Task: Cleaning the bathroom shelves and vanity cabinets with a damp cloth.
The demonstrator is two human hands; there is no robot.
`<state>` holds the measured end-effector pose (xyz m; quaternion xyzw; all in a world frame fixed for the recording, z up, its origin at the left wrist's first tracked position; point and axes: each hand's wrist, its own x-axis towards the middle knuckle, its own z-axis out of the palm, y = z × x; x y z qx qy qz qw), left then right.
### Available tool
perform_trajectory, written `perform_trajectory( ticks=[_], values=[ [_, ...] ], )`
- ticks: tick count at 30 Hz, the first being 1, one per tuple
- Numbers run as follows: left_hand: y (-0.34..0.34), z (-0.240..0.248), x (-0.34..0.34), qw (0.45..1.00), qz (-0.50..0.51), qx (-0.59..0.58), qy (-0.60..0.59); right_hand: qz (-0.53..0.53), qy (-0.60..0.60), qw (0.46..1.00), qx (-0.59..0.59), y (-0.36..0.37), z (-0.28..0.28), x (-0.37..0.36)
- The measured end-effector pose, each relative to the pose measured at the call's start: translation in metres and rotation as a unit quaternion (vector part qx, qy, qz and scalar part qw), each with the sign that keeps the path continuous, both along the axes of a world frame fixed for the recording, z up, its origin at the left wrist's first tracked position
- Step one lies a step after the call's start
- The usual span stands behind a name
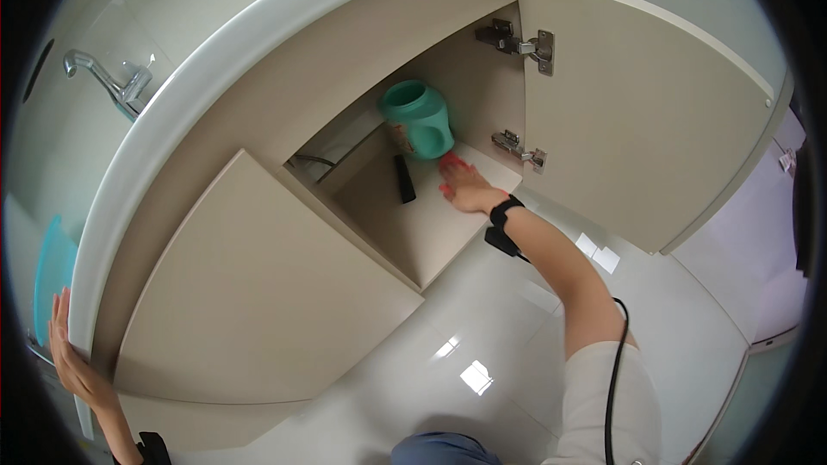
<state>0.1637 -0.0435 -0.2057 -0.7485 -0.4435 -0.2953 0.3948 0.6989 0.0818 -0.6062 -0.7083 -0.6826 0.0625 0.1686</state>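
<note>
From the head view, the right hand (465,187) is laid flat, fingers open, on a red cloth (450,160) on the cabinet shelf (431,232), beside a green jug (419,119). The cloth is judged soft, light, best pinched by an edge. The jug's label is blurred. The left hand (73,362) is spread on the surface (129,198) edge, nothing held.

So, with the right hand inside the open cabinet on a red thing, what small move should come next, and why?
Probably slide the right hand with the red thing along the cabinet floor, away from the green jug. The hand lies flat on the floor, the jug stands just behind it, and a black object lies to its left.
</note>
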Motion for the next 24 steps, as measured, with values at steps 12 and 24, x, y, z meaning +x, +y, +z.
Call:
perform_trajectory(
  ticks=[12,24],
  values=[
    [-0.006,0.0,0.0,1.0,0.007,-0.005,0.004,0.289,0.145,0.93,-0.177,-0.024,0.032,-0.12],
    [-0.005,0.001,0.001,0.999,0.029,0.009,0.027,0.004,0.041,0.999,0.011,0.048,0.022,-0.073]
  ],
)
